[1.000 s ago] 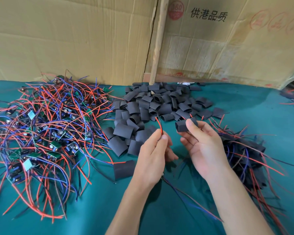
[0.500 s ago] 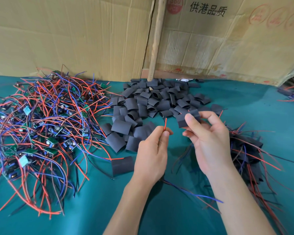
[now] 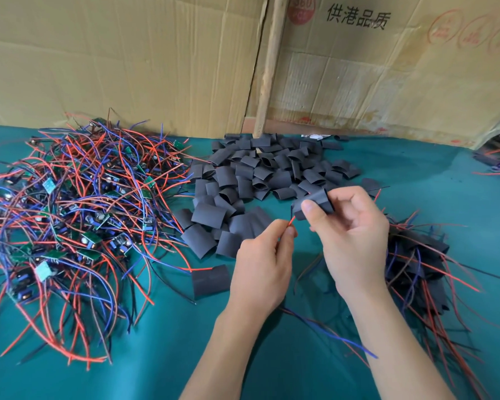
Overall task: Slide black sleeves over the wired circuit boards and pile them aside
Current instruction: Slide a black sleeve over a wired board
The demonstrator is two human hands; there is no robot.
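Right hand (image 3: 355, 226) pinches sleeve (image 3: 315, 204) at frame middle — now closer to red wire (image 3: 291, 220) tip than before. Left hand (image 3: 264, 261) pinches wire, tip shorter.

A teal cloth-covered desk (image 3: 156, 365) spans the near scene. Flattened cardboard sheets (image 3: 127, 59) stand along its far edge, with a wooden stick (image 3: 269, 67) leaning between them.

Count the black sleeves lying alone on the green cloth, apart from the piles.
1: a flat sleeve beside the left hand. Others may hide under the wires.
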